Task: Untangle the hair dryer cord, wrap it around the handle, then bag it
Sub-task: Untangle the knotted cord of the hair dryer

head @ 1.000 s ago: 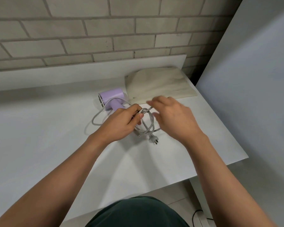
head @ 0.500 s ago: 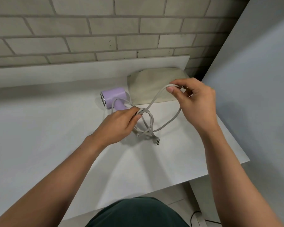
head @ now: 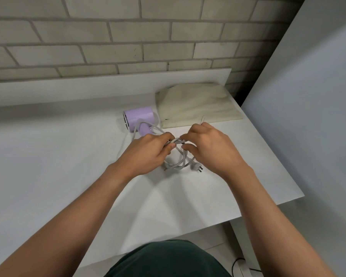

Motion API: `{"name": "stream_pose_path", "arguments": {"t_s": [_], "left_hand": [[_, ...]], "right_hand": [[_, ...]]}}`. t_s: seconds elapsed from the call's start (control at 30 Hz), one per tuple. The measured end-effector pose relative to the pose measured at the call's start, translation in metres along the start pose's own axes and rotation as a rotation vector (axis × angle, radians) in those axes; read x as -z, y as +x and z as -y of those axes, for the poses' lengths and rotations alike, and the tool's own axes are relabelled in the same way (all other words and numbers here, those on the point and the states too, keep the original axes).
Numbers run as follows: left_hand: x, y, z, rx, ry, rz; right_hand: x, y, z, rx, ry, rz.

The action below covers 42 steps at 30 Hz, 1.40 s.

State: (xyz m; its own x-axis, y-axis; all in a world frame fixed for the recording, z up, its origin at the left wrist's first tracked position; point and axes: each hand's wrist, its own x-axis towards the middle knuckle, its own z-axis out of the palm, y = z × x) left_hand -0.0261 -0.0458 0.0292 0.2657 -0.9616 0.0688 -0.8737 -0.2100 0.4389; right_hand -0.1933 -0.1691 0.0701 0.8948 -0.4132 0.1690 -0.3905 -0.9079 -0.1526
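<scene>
White desk [head: 48,176]: you are untangling the cord [head: 178,165].
Left hand [head: 148,154] and right hand [head: 212,148] are pinching its knot; the plug [head: 196,167] at five o'clock probably needs threading out next.

Soft, even light, faint forked shadows on the table [head: 54,176] (wide-angle bowing at edges).

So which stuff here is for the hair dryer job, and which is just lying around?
For the job: purple hair dryer; grey cord, gripped by left hand and right hand; cream bag.
Just around: table; brick wall; black floor cable.
</scene>
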Motion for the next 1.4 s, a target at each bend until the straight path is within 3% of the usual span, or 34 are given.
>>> {"name": "stream_pose_path", "arguments": {"t_s": [0.27, 0.5, 0.67, 0.8, 0.87, 1.0, 1.1, 1.4], "left_hand": [[0.011, 0.0, 0.004, -0.07, -0.078, -0.047], [0.007, -0.002, 0.017, -0.064, -0.036, -0.019], [0.001, 0.0, 0.012, -0.118, -0.041, -0.061], [-0.003, 0.008, 0.01, -0.185, 0.008, -0.098], [-0.006, 0.009, 0.011, -0.201, 0.044, -0.095], [-0.013, 0.008, 0.008, -0.212, 0.064, -0.077], [-0.013, 0.008, 0.009, -0.217, 0.06, -0.076], [-0.008, -0.002, 0.011, -0.198, 0.02, -0.014]], "right_hand": [[0.019, -0.001, -0.018, 0.117, 0.372, -0.279], [0.036, -0.006, -0.034, -0.054, 0.564, -0.413], [0.032, -0.008, -0.047, -0.209, 0.482, -0.434], [0.014, -0.008, -0.049, -0.324, 0.119, -0.332], [0.01, -0.009, -0.038, -0.289, 0.017, -0.296], [0.005, -0.007, -0.009, -0.048, 0.086, -0.081], [-0.011, -0.005, 0.003, -0.029, 0.056, 0.097], [0.002, -0.008, -0.001, 0.067, 0.071, 0.02]]}}
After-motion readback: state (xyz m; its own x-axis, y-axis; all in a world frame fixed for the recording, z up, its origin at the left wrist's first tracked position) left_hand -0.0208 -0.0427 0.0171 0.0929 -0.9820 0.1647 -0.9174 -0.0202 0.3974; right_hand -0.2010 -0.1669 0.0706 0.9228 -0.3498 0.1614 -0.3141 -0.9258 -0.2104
